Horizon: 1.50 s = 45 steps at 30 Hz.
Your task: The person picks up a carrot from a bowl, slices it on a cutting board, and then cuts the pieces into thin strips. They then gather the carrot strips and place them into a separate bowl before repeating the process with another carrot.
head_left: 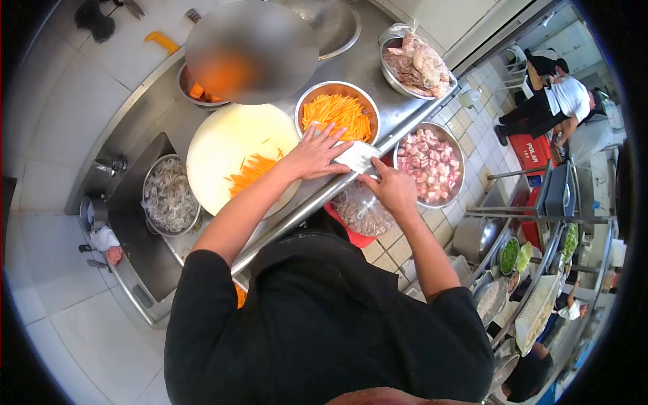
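My left hand (316, 154) has its fingers spread at the near rim of a metal bowl of carrot strips (337, 115), against a flat whitish thing (358, 156), perhaps a blade. My right hand (393, 187) grips the other end of that thing between thumb and fingers, left of a bowl of diced pinkish meat (429, 165). Carrot strips (251, 173) lie on a round cream cutting board (214, 150) beneath my left forearm. What lies under my left palm is hidden.
A sink (125, 233) holds a bowl of greyish strips (171, 196). Bagged meat (417, 64) sits in a bowl at the counter's far end. A filled plastic bag (362, 210) is below the counter edge. A person (567, 98) bends over at the right, near shelves.
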Each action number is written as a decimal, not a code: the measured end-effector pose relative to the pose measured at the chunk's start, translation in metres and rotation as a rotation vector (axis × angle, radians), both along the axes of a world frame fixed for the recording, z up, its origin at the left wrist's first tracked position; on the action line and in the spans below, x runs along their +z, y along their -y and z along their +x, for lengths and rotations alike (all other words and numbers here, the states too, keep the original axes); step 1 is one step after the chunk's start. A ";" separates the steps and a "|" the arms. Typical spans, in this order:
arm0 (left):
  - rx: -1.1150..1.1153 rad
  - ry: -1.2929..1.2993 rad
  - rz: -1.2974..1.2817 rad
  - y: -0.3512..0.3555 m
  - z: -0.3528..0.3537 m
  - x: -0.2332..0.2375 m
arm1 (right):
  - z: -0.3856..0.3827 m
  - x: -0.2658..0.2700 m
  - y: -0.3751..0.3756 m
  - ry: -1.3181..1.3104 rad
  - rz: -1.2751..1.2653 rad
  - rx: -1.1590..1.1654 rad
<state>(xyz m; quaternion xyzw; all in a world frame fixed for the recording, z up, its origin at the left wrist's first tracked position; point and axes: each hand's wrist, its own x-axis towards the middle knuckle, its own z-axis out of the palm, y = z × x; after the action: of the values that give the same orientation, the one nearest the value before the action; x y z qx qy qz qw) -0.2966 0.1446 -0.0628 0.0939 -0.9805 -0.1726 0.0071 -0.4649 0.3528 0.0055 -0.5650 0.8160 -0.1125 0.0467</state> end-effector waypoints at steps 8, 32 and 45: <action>0.276 0.037 0.279 0.075 -0.043 -0.038 | -0.028 0.001 -0.012 0.309 0.117 0.060; 1.819 -0.159 0.458 -0.075 0.105 -0.023 | 0.003 -0.098 0.101 1.492 0.870 0.006; 1.715 -0.577 0.007 -0.051 0.101 -0.055 | 0.069 -0.086 0.099 1.501 0.895 0.187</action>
<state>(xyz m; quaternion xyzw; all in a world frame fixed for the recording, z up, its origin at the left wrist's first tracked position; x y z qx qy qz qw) -0.1955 0.1955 -0.1177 0.7455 -0.5334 -0.1278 0.3785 -0.3959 0.2542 -0.0804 -0.3353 0.4878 -0.1195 0.7971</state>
